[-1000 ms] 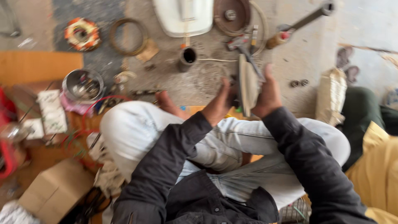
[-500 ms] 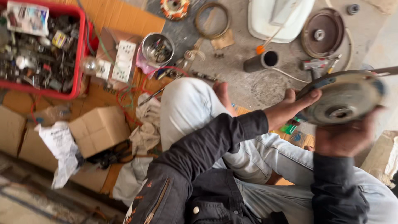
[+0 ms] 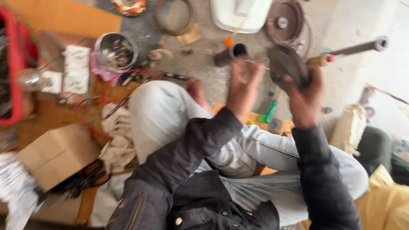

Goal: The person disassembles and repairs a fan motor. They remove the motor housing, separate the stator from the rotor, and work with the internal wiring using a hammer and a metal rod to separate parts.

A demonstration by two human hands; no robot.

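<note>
The right hand (image 3: pixel 303 99) is clamped around the lower rim of a round, dark metal disc (image 3: pixel 286 64) — it looks like a motor end plate or rotor, though blur hides the detail — and holds it raised above the concrete floor (image 3: pixel 341 25), tilted nearly edge-on to the camera. The left hand (image 3: pixel 242 87) is lifted just beside it with the fingers loosely curled; whether they touch the disc's near edge or pinch something thin I cannot tell. To handle the part well, I judge the right hand should keep its grip low on the rim so the face stays uncovered, while the left steadies the opposite edge rather than hovering, since a heavy disc held by one side could twist loose over the knees (image 3: pixel 157 106). A dark cylindrical tube (image 3: pixel 229 54) and a green-handled screwdriver (image 3: pixel 270 111) lie on the floor near the hands. Against the frame half a second ago, the disc has swung from face-up and flat at the far right to this steep tilt nearer the middle — and the left hand has risen from beneath it to its side.
</note>
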